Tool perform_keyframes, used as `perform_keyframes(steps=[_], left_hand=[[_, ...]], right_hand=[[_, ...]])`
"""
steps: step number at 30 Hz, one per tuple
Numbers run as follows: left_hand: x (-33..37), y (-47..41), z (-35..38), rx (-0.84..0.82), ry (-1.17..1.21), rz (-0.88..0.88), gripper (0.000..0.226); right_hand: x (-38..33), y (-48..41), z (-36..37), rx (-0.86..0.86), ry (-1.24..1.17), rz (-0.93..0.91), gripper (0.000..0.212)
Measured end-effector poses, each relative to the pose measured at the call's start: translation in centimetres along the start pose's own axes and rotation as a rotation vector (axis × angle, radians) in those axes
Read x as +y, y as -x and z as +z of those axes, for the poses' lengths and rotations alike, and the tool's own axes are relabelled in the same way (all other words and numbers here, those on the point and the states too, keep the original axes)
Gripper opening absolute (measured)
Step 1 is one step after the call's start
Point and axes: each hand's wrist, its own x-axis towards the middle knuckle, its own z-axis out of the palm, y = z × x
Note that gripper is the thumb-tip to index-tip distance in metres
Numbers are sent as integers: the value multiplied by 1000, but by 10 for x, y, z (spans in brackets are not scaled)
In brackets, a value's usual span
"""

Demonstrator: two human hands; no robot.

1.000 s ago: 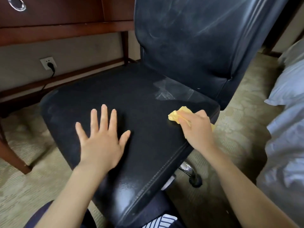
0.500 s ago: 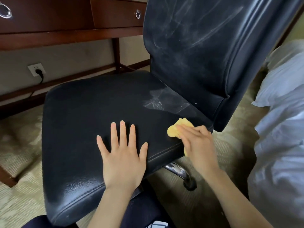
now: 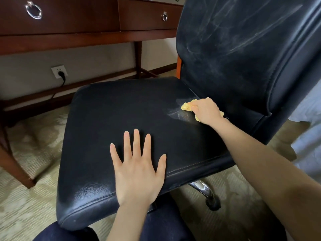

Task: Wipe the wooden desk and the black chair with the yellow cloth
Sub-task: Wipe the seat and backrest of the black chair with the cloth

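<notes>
The black padded leather chair point(image 3: 121, 115) fills the middle of the view, its seat tilted toward the camera and its tall backrest rising at the right. The left hand point(image 3: 139, 173) lies flat on the seat near the stitched front edge, fingers spread wide, holding nothing. The right hand point(image 3: 206, 111) presses a crumpled yellow cloth point(image 3: 186, 106) against the back of the seat, right at the crease where seat meets backrest; its fingers are closed over the cloth, which shows only at the fingertips and beside the wrist. A pale damp streak point(image 3: 178, 115) lies on the leather just left of the cloth. The seat surface between the two hands and out to its left edge is bare. Faint whitish smears cross the backrest. Behind the chair stands the dark reddish-brown wooden desk point(image 3: 86, 39), with two drawers bearing metal ring pulls point(image 3: 33, 12), well apart from the seat's rear corner. A white wall socket point(image 3: 59, 71) with a black plug sits below the desk. Patterned beige carpet point(image 3: 26, 206) surrounds the chair, and white bedding point(image 3: 309, 136) lies close to its right side.
</notes>
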Motion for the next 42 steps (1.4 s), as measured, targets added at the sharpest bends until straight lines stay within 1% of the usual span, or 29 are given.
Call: perform_keyframes(steps=[2,5,8,13,16,19,22,25,28,32,34,38,42], left_hand=[[-2,1,1,4,5,-5,66],[-2,1,2,10,13,-7,66],[-2,-1,1,-1,25,-17,65],[-4,-1,0,-36,23,-19,65],[-5,-2,-5,-95,30,-30,67],[-9,-3,-11,-165,21,-20,76],[-15,-5,-12,-144,38,-20,82],[-21,-5,-13,-142,41,-14,83],[-29,-7,-13,-139,28,-3,83],[-36,-9,-14,-131,36,4,83],[-38,-9,-13,-124,43,3,82],[-38,-10,-11,-103,68,-3,82],[-38,-11,-11,-94,88,-14,84]], right_hand=[[-14,-21,10,-16,-13,1,31],[-31,-39,16,-33,-40,19,35],[-37,-40,14,-58,-92,-51,38],[-27,0,4,-133,-99,-256,42],[-22,33,-3,-140,-131,-319,43],[-21,70,-12,-186,-200,-366,44],[-21,110,-24,-236,-247,-433,45],[-20,147,-31,-244,-279,-520,44],[-22,157,-32,-240,-280,-585,44],[-31,127,-31,-263,-320,-573,45],[-37,103,-24,-263,-325,-536,44],[-53,51,-8,-243,-273,-483,42],[-67,12,1,-248,-210,-371,42]])
